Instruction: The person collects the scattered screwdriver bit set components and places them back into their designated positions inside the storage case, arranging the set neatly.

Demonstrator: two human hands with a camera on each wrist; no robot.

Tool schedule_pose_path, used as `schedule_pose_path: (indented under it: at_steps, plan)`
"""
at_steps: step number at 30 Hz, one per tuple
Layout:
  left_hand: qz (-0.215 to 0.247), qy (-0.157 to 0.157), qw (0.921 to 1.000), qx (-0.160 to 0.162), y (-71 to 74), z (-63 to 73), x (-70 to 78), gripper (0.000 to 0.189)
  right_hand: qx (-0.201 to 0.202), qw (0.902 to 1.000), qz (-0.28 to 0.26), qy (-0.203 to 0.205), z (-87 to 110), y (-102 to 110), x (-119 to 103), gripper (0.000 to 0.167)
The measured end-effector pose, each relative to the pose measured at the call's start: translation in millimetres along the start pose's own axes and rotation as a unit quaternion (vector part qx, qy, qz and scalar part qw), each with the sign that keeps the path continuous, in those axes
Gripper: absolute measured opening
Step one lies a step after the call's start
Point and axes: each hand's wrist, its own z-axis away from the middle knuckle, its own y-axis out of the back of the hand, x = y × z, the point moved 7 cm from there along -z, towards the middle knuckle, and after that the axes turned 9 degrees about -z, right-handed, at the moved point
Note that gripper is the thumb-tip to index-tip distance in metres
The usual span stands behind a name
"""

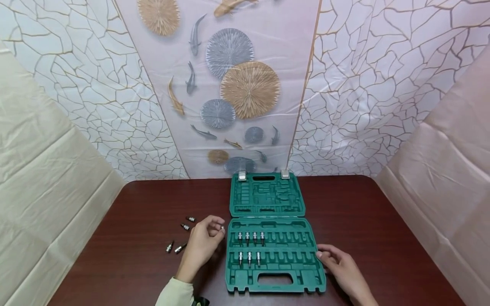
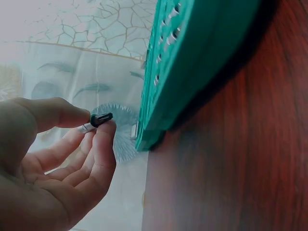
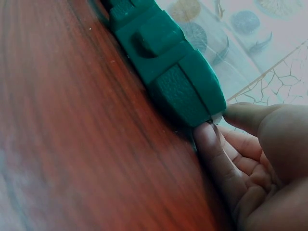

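My left hand (image 1: 204,241) pinches a bit socket (image 2: 98,121) between thumb and fingertips, just left of the case. Its body is silver and its tip black. The green socket case (image 1: 275,267) lies open on the table, lid folded back toward the wall. Several bit sockets (image 1: 247,238) stand at the left of its upper row and three (image 1: 249,258) at the left of its lower row. On the case's right edge, my right hand (image 1: 342,267) holds on, thumb at the rim and a curled finger against the side low down, as the right wrist view shows.
Several loose bit sockets (image 1: 185,227) lie on the dark red-brown table (image 1: 126,263), left of my left hand. The case lid (image 1: 268,193) has two metal latches (image 1: 242,175) at its far edge. A patterned cloth (image 1: 249,89) hangs behind the table.
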Motion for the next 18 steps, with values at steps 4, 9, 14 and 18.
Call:
schedule_pose_path:
  at_steps: [4,9,14,18]
  plan:
    - [0.022,0.0,0.9997,-0.015,-3.6,-2.9,4.0,0.015,-0.001,1.0,0.0,0.003,0.2,0,-1,0.06]
    - [0.054,0.005,0.9974,-0.048,-12.3,-7.2,9.3,0.016,0.002,0.9999,0.0,0.01,0.7,-1,-3,0.058]
    - [0.083,0.007,0.9933,-0.081,-22.7,-9.7,18.1,0.018,0.001,0.9999,0.001,0.013,1.1,-1,-4,0.058]
    - [0.094,0.015,0.9897,-0.107,-31.5,-10.9,26.3,0.015,0.0,1.0,-0.001,0.006,1.1,-1,-2,0.06]
